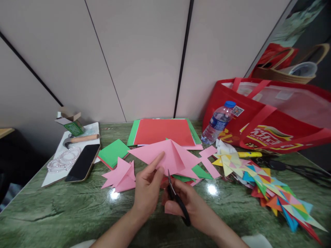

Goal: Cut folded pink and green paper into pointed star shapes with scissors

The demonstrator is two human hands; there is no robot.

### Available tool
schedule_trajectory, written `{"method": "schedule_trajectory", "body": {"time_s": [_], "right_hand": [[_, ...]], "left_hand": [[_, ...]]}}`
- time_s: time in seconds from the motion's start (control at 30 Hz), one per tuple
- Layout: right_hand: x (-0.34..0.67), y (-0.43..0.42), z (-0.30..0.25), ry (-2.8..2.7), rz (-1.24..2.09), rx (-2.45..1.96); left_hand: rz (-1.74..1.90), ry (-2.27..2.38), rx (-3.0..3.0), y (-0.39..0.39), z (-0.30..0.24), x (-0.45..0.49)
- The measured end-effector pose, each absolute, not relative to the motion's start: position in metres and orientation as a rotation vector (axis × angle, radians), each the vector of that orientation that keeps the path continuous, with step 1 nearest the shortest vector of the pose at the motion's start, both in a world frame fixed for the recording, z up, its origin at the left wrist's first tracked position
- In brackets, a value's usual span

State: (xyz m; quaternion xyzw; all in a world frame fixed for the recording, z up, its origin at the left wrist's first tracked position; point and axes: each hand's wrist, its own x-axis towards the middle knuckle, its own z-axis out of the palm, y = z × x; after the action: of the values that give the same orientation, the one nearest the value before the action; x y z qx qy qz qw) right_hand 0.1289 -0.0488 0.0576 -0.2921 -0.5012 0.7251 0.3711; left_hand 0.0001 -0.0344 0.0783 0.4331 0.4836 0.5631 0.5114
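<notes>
My left hand [149,184] pinches the lower edge of a folded pink sheet of paper [160,151], its index finger lying along the paper. The sheet has a raised crease to the right of centre. In my right hand [187,203] are black-handled scissors [176,196], with the blade tips at the sheet's lower edge, close to my left fingers. Whether the blades are apart is hard to make out. Left of my left hand lie folded pink paper pieces [121,175]. Green paper [201,171] shows beneath the right side of the sheet.
Behind stands a stack of red and green paper [165,131]. A phone [84,162], a beaded strand [64,159] and a small box [73,125] are left. On the right are a water bottle [219,122], a red bag [258,117], colourful folded paper [279,193] and other scissors [279,165].
</notes>
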Motion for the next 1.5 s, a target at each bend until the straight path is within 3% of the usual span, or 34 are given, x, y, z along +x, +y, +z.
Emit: {"method": "schedule_trajectory", "body": {"time_s": [1.5], "right_hand": [[0.1272,-0.0497,0.0530,-1.269,1.821,-0.810]], "left_hand": [[1.359,1.229,1.037,-0.0389,0.0744,0.0046]]}}
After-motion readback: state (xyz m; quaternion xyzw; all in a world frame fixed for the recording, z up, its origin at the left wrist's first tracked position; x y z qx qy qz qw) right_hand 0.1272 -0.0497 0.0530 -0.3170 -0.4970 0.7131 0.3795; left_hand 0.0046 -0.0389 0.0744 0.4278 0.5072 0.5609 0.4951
